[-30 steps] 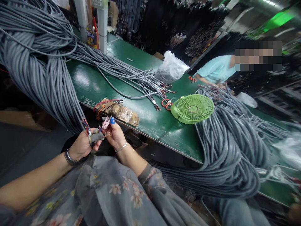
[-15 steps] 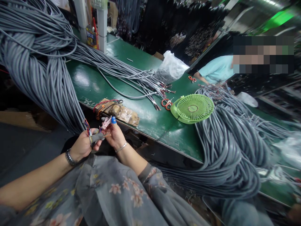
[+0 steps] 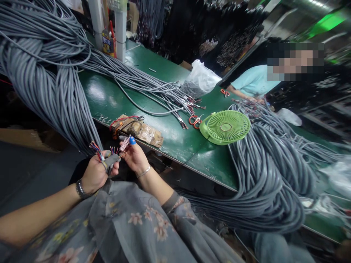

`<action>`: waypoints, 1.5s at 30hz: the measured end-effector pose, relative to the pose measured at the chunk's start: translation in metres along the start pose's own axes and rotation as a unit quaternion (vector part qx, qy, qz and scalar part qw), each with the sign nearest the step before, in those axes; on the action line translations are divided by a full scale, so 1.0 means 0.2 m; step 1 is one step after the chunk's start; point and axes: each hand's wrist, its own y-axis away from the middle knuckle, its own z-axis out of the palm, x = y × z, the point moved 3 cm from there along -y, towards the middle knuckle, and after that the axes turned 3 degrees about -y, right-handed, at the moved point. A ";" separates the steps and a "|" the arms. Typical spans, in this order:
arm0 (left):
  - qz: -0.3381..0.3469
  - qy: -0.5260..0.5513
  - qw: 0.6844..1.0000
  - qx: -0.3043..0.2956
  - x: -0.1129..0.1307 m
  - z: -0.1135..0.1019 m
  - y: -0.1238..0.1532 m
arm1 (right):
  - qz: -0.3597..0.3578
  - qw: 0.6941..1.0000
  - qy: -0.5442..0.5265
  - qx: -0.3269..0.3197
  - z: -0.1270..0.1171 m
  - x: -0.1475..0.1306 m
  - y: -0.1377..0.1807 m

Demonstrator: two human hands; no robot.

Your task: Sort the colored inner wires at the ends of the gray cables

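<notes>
Low in front of the table edge, my left hand (image 3: pixel 95 171) is closed on a cable end, its thumb wrapped in a grey cover. Thin coloured wires (image 3: pixel 95 148) fan out above its fingers, and a few more stick out beside the thumb tip. Close by on the right, my right hand (image 3: pixel 137 159) pinches a small pale pink tool (image 3: pixel 124 144) whose exact kind I cannot make out. A blue cover (image 3: pixel 132 140) sits on a digit of that hand. Fine copper-coloured strands show between the two hands.
A taped cardboard block (image 3: pixel 142 133) with red and black leads lies at the green table's (image 3: pixel 101 91) edge. Thick grey cable bundles (image 3: pixel 68 98) hang left, others (image 3: pixel 263 175) right. A green fan (image 3: pixel 226 127), orange-handled scissors (image 3: pixel 194 121), a plastic bag (image 3: pixel 201 78) and a co-worker (image 3: pixel 253 82) are beyond.
My left hand has shifted slightly down and left, and the coloured wires now spread wider. My right hand has opened a small gap from it, still pinching the pink tool.
</notes>
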 end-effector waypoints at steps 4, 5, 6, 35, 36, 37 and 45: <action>-0.003 0.002 1.000 0.013 0.01 0.03 0.00 | -0.021 1.000 0.016 -0.013 -0.01 0.00 -0.01; -0.002 0.004 1.000 0.016 0.01 0.04 0.00 | -0.024 0.999 0.016 -0.016 -0.01 0.00 -0.01; -0.002 0.006 1.000 0.018 0.01 0.04 0.00 | -0.026 0.999 0.015 -0.017 -0.01 0.00 -0.01; 0.032 -0.054 0.998 -0.023 -0.07 -0.04 -0.01 | 0.023 0.972 0.203 -0.121 -0.09 -0.04 0.11; 0.038 -0.056 0.997 -0.030 -0.08 -0.05 -0.02 | 0.000 0.971 0.206 -0.118 -0.08 -0.03 0.12; 0.044 -0.060 0.997 -0.037 -0.09 -0.06 -0.02 | -0.022 0.971 0.211 -0.114 -0.06 -0.03 0.13; 0.050 -0.155 0.982 -0.096 -0.09 -0.08 -0.04 | -0.078 0.967 0.227 -0.081 -0.04 0.01 0.16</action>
